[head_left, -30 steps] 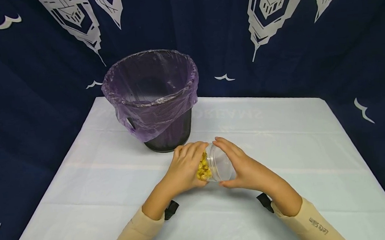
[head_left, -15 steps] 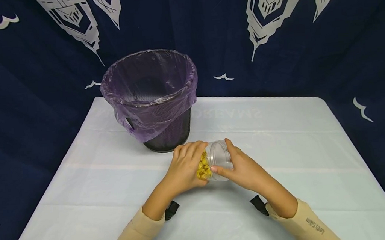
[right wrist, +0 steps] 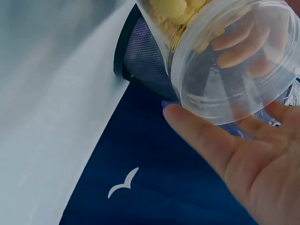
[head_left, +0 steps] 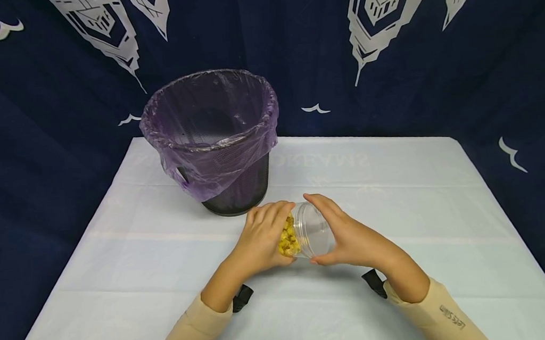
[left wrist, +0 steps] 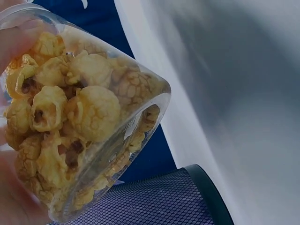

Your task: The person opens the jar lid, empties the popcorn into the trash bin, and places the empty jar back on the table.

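Note:
A clear plastic jar (head_left: pixel 301 226) lies on its side between the two hands, its base towards the left and its lid (head_left: pixel 317 231) towards the right. Yellow-brown popcorn (left wrist: pixel 70 108) is packed against the base end. My left hand (head_left: pixel 258 240) grips the jar's body from the left, fingers over the far side and thumb on the near side. Around the clear lid, my right hand (head_left: pixel 357 242) spreads thumb and fingers to opposite edges. In the right wrist view the right thumb (right wrist: pixel 187 124) lies at the lid's rim, and finger shapes show through the lid.
Behind the jar to the left stands a black mesh wastebasket (head_left: pixel 242 191) lined with a purple plastic bag (head_left: pixel 215 169). A white cloth (head_left: pixel 399 197) covers the table. A dark blue curtain (head_left: pixel 291 45) with white prints hangs at the back.
The right hand has turned one way on the lid, its thumb coming up over the rim, then swung back to a wide hold. The left hand keeps the jar steady.

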Tool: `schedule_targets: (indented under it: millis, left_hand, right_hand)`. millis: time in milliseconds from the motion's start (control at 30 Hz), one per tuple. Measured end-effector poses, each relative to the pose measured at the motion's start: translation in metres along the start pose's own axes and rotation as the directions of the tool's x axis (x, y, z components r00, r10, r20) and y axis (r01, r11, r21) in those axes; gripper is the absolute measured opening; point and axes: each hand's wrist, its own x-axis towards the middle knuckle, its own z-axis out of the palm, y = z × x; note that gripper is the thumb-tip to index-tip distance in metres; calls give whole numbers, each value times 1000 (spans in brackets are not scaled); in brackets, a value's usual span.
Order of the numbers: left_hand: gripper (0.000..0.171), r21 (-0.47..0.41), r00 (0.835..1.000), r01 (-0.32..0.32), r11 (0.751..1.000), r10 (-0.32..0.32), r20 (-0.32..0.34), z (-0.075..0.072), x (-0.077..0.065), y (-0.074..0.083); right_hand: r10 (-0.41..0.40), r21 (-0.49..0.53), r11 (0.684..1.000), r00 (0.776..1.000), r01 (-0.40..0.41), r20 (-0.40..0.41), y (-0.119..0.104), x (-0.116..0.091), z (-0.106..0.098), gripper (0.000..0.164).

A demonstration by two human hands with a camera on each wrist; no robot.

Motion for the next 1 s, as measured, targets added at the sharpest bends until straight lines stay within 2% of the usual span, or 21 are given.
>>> schedule_targets:
  millis: [200,300,400,533,733,867,1000]
  left_hand:
    - [102,-14,1000,14,1000,-14,6,1,0,-1]
    - [100,6,1000,19,1000,-19,-5,1,1,-1]
    - [99,10,1000,20,1000,-20,-11,2,1,-1]
    - [100,3,999,33,999,-33,-4,2,0,-2]
    - [101,2,999,49,999,-49,13,1,0,-2]
    - [101,-3,999,50,999,-50,12,0,0,-2]
    - [102,-5,999,52,999,-51,11,1,0,-2]
  right_hand:
    - [-99,-123,987,995,102,32,2,-3,-3,104]
    - [-97,-152,983,995,101,33,0,-4,-6,103]
    - [-64,-130,989,998,66,21,0,-6,-10,105]
    - [-5,-116,993,1000,5,-2,3,-11,-20,107]
    - [139,-143,980,990,-140,-21,17,-20,-36,106]
    - [253,-189,950,967,-248,2,28,-28,-43,107]
    - [378,-251,901,924,-355,49,39,-36,-46,108]
